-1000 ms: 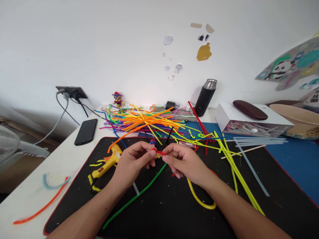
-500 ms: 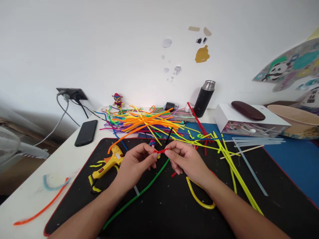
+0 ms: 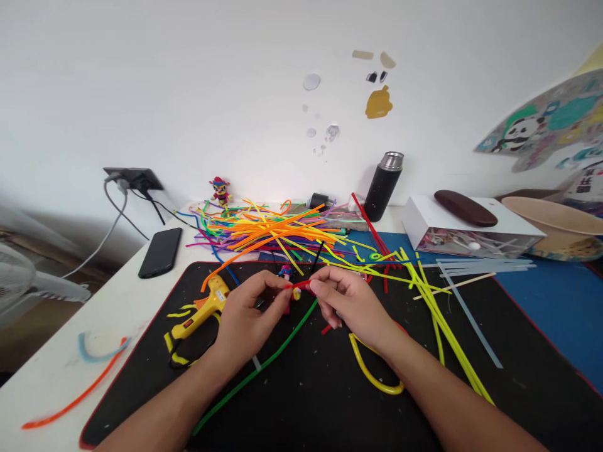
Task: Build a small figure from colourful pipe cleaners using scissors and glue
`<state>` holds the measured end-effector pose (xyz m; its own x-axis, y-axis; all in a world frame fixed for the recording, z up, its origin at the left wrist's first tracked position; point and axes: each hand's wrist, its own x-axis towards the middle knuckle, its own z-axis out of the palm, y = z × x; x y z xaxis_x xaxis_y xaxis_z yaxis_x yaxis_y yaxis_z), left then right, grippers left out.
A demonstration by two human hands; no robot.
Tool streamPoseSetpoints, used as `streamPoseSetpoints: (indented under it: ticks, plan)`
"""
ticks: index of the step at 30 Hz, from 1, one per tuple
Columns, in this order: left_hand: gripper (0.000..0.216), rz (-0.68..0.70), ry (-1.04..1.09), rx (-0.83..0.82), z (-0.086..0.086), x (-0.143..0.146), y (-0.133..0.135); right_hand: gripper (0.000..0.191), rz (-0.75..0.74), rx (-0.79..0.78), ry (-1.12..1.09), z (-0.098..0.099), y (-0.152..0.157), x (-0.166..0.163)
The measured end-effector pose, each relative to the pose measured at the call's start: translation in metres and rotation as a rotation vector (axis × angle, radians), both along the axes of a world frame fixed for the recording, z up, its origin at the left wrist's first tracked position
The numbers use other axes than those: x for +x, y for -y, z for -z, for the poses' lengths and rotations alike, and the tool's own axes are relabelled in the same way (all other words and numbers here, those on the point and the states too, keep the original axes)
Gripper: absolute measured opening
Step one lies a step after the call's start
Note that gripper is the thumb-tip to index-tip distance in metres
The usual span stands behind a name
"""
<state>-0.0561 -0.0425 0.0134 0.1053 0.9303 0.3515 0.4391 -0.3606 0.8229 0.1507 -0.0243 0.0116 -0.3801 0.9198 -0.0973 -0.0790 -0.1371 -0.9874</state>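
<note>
Over a black mat (image 3: 330, 402), my left hand (image 3: 247, 317) and my right hand (image 3: 351, 301) pinch the two ends of a short red pipe cleaner (image 3: 299, 285). A small yellow bit (image 3: 296, 294) hangs on it near my left fingertips. Both hands have their fingers closed. A long green pipe cleaner (image 3: 264, 367) lies on the mat below the hands. Right under my right wrist rests a curved yellow pipe cleaner (image 3: 372, 373).
A yellow glue gun (image 3: 200, 307) lies left of my left hand. A heap of coloured pipe cleaners (image 3: 273, 229) fills the back of the desk. Behind it stand a black flask (image 3: 384, 185), a phone (image 3: 160, 251) and a white box (image 3: 471, 232). Yellow-green stems (image 3: 438, 314) cross the mat's right side.
Both hands have shifted slightly up and left while they keep hold of the red pipe cleaner. The view has drifted a little too.
</note>
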Motion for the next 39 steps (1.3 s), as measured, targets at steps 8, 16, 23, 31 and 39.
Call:
streamPoseSetpoints:
  ticks: [8,16,23,31,39]
  plan:
    - [0.013,0.057,-0.302,0.535,-0.001,-0.010,-0.008,0.036,-0.026,-0.007,0.031,0.000,-0.002,0.001]
    - [0.013,0.042,-0.489,0.718,0.000,-0.018,-0.010,0.033,-0.023,0.009,0.092,-0.003,-0.001,0.002]
    - [0.014,0.043,-0.503,0.713,0.001,-0.019,-0.009,0.026,-0.033,0.019,0.143,-0.003,-0.001,0.000]
    - [0.015,0.118,-0.324,0.537,0.000,-0.013,-0.007,0.022,-0.040,0.015,0.166,-0.001,0.000,0.000]
    - [0.008,0.150,-0.060,0.204,-0.003,-0.005,-0.004,0.019,-0.034,0.033,0.158,0.001,0.001,-0.001]
